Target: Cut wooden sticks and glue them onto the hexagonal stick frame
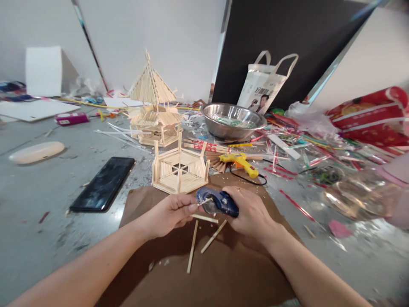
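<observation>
The left hand has its fingers pinching a stick, its end at the cutter that the right hand grips, fingers curled round it. Loose sticks lie just nearer than the fingers; the frame stands just beyond.

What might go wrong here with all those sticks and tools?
The left hand holds a thin stick right at the blue tool in the right hand; its metal part looks like a blade, so fingers might get nicked. The hexagonal stick frame is just beyond the hands, so a bump might break it. The yellow glue gun might burn someone if it's hot; I can't tell.
</observation>
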Available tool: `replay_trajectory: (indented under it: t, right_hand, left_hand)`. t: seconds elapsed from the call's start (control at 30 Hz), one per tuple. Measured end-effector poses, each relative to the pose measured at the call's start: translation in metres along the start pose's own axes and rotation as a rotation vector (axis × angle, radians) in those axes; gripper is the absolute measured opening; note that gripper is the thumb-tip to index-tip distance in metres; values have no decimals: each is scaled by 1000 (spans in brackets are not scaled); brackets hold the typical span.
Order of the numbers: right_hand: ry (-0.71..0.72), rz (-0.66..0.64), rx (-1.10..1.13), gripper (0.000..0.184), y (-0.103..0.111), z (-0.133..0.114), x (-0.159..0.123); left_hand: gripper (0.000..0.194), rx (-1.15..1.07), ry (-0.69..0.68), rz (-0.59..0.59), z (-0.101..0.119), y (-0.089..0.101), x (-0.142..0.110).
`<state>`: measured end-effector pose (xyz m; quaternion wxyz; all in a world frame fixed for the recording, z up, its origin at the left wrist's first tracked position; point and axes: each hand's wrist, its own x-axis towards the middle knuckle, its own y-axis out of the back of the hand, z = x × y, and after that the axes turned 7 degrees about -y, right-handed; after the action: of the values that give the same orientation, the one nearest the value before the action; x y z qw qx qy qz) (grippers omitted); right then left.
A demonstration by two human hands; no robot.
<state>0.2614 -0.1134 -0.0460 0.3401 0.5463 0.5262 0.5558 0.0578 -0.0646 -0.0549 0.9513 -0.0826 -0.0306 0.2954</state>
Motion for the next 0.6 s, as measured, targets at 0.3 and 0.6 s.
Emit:
replay_trajectory:
  t: [0.3, 0.6]
  right_hand:
    - [-70, -58, -28, 30, 0, -2, 0]
    - [-272, -12, -89, 23, -4, 3, 3]
  left_hand:
    - [23, -13, 9, 26, 0, 0, 1]
    - [25, 50, 41, 79, -3, -1, 0]
